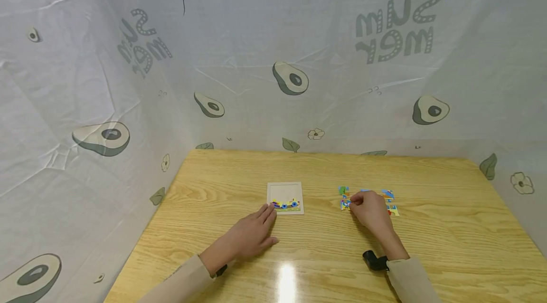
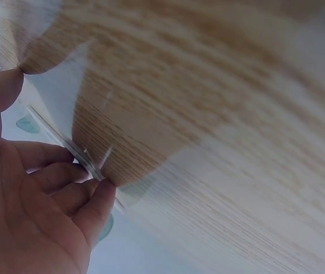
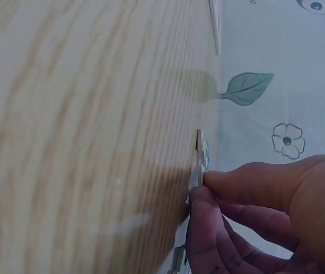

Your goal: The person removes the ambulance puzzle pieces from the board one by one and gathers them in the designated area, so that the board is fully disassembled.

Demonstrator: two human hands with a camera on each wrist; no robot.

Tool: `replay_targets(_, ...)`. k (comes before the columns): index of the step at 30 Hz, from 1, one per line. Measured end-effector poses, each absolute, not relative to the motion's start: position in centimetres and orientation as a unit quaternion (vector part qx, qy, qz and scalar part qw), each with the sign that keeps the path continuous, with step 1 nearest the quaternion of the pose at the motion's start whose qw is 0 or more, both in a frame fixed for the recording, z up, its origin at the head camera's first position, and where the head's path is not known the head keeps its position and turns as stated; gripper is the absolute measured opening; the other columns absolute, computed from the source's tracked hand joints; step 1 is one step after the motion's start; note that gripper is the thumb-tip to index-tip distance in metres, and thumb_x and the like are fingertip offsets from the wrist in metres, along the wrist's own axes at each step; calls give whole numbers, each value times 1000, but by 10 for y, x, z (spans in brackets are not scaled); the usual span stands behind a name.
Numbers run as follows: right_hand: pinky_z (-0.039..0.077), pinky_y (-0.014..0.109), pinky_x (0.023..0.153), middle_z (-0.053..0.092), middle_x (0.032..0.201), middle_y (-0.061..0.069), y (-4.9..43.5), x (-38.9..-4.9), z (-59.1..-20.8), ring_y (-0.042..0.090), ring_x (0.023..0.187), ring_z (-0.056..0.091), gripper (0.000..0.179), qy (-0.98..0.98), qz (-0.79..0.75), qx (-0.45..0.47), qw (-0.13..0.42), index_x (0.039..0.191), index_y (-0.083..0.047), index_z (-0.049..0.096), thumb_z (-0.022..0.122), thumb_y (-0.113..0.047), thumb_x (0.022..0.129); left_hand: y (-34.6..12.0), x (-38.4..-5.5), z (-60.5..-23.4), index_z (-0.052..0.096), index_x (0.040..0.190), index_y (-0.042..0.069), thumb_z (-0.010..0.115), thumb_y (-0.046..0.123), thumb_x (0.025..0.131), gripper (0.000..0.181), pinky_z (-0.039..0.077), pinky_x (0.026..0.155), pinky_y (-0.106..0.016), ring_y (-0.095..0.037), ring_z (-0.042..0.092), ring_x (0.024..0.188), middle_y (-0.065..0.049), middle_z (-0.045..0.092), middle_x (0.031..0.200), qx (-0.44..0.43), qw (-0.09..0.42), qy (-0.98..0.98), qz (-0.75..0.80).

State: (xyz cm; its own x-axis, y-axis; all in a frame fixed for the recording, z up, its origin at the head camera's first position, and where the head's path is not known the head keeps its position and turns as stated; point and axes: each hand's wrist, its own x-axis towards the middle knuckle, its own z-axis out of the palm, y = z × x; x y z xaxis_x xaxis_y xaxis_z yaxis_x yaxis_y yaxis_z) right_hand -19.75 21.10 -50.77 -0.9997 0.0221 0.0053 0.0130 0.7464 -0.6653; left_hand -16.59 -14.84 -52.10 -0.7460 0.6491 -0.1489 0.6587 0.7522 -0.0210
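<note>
A square pale puzzle tray (image 1: 285,192) lies on the table, its bottom row filled with pieces (image 1: 287,205) picturing a colourful vehicle. My left hand (image 1: 255,232) rests at the tray's lower left corner, fingers stretched out and thumb spread apart. In the left wrist view its fingertips touch the tray's thin edge (image 2: 88,162). Farther right, my right hand (image 1: 371,210) pinches a jigsaw piece (image 1: 345,204) between thumb and forefinger. The right wrist view has that pinch low against the tabletop, with a piece edge (image 3: 201,171) at the fingertips. The hand partly hides the pieces beneath it.
Several loose jigsaw pieces lie around my right hand, among them a green one (image 1: 343,190), a blue one (image 1: 388,194) and a yellow-red one (image 1: 393,210). The wooden table (image 1: 316,250) meets a printed curtain (image 1: 256,122) at the back and sides.
</note>
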Motion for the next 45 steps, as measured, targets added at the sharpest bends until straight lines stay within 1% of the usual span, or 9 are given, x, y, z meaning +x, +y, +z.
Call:
replay_targets(5, 61, 44, 72, 77, 96, 20, 210, -197, -507, 31, 85, 73, 17, -938, 346, -4, 14, 104, 6, 78, 69, -4, 94, -148, -166, -522, 31, 165, 1, 39, 55, 112, 76, 38, 128, -41, -32, 31, 161, -19, 27, 174, 347, 66, 935, -36)
replay_targets(12, 62, 46, 73, 78, 95, 21, 208, -199, -506, 33, 85, 74, 15, -943, 332, 9, 20, 100, 7, 78, 73, -6, 93, -147, -166, -521, 31, 164, 0, 40, 53, 112, 75, 38, 128, -42, -33, 31, 161, -20, 27, 173, 349, 59, 935, -34)
replay_targets(22, 62, 49, 76, 78, 104, 25, 208, -201, -506, 39, 92, 74, 17, -947, 322, 4, 6, 103, 7, 79, 73, -7, 94, -147, -166, -521, 30, 165, 0, 38, 54, 112, 75, 37, 129, -42, -33, 30, 162, -20, 26, 174, 345, 67, 936, -29)
replay_targets(33, 62, 49, 76, 78, 103, 25, 206, -202, -507, 38, 90, 73, 19, -948, 319, 8, 4, 104, 8, 79, 73, -6, 93, -147, -165, -520, 29, 165, 1, 37, 54, 112, 76, 37, 128, -43, -33, 28, 162, -20, 24, 174, 344, 71, 936, -26)
replay_targets(37, 62, 48, 75, 77, 103, 25, 207, -202, -507, 37, 90, 73, 19, -946, 323, 7, 6, 105, 8, 79, 73, -7, 94, -147, -165, -518, 30, 165, 1, 38, 54, 112, 76, 37, 128, -42, -32, 29, 162, -19, 25, 174, 342, 69, 936, -34)
replay_targets(41, 59, 41, 64, 78, 105, 26, 208, -202, -505, 32, 83, 73, 21, -941, 338, 1, 13, 107, 7, 79, 70, -10, 97, -146, -165, -517, 33, 164, 1, 40, 54, 112, 75, 40, 127, -42, -32, 32, 161, -19, 28, 173, 345, 64, 936, -43)
replay_targets(43, 57, 37, 61, 78, 104, 26, 207, -203, -503, 29, 80, 72, 22, -939, 343, 2, 20, 107, 6, 79, 69, -11, 98, -145, -166, -516, 34, 163, 1, 41, 53, 112, 74, 42, 126, -42, -33, 34, 160, -19, 31, 172, 346, 61, 935, -46)
replay_targets(45, 57, 36, 61, 78, 103, 25, 204, -203, -501, 27, 79, 72, 21, -936, 350, 14, 27, 107, 6, 79, 69, -11, 98, -145, -166, -515, 37, 162, 1, 42, 53, 111, 73, 44, 124, -42, -33, 36, 159, -19, 33, 171, 347, 56, 935, -49)
